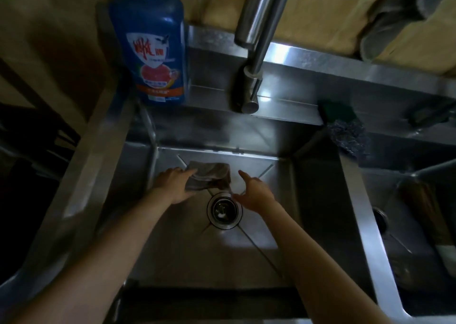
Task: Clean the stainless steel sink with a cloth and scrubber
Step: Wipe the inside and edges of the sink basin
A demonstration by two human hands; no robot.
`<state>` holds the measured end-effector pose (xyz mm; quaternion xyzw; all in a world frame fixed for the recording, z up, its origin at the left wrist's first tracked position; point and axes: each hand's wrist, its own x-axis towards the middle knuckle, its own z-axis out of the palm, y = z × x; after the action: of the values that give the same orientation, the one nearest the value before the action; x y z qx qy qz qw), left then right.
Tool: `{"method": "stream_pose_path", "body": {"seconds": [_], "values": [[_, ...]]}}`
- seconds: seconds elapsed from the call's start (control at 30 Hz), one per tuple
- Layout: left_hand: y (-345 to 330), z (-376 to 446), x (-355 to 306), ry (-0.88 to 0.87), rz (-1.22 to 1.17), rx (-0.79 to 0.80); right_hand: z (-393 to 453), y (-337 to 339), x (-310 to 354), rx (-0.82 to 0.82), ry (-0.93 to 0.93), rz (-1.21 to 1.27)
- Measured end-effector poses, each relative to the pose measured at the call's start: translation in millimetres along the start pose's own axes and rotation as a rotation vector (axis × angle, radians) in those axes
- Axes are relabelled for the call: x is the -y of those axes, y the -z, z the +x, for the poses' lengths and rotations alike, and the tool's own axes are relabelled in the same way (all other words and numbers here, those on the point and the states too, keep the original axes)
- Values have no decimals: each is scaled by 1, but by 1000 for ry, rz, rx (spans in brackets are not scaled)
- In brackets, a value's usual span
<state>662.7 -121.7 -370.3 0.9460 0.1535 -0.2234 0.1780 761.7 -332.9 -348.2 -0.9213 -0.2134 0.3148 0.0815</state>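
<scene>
A crumpled grey cloth (209, 177) is held inside the left basin of the stainless steel sink (318, 200), on the far part of the basin floor, just behind the round metal drain (224, 210). The cloth is gripped at its left end by the left hand (176, 185), with the fingers curled over the fabric. The right hand (254, 193) is placed just right of the cloth; its fingers are spread and stretched forward, and the thumb seems to touch a hanging corner of the cloth, but a pinch cannot be told for sure. A dark green scrubbing pad (339, 112) and a bluish wire scrubber (349, 136) are seen on the divider at the back right of the basin. A tall blue detergent bottle (150, 42) is standing upright at the back left corner. The curved steel faucet (256, 52) is over the back wall.
</scene>
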Motion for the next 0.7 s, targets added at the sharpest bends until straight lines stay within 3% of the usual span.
{"method": "stream_pose_path", "body": {"seconds": [0.3,0.7], "values": [[-58,65,16,52,-87,-13,91,-58,-4,-14,85,71],[-71,76,18,44,-320,-257,116,-72,0,-115,114,194]]}}
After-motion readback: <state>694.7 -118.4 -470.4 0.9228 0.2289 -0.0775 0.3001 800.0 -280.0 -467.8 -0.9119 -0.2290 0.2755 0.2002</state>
